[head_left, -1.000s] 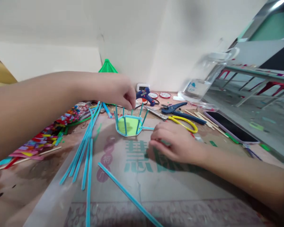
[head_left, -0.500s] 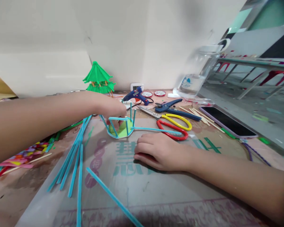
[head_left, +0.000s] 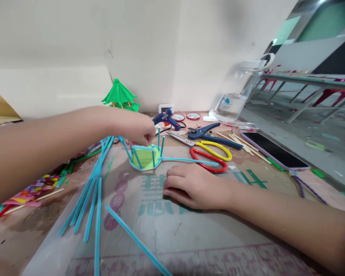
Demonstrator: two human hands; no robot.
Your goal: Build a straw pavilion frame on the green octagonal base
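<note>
A small frame of blue fuzzy stems (head_left: 153, 157) with uprights stands around a light green base (head_left: 145, 159) on the plastic-covered work surface. My left hand (head_left: 140, 130) is right above its back edge, fingers curled down and pressed together; whatever the fingertips hold or touch is hidden. From the frame's right side a long blue fuzzy stem (head_left: 189, 160) sticks out toward the scissors. My right hand (head_left: 192, 186) rests on the plastic in front of it, fingers loosely curled in, nothing seen in them. Several loose blue stems (head_left: 92, 191) lie fanned out at the left.
Scissors (head_left: 208, 163) with red and yellow handles lie beside blue pliers (head_left: 212, 136). Behind are a glue gun (head_left: 168, 118), a green-roofed model (head_left: 119, 96) and a water jug (head_left: 232, 96). Wooden sticks (head_left: 241, 142) and a phone (head_left: 276, 150) lie to the right.
My left hand has lifted up and back out of the blue frame, uncovering more of the green base. My right hand stays where it was.
</note>
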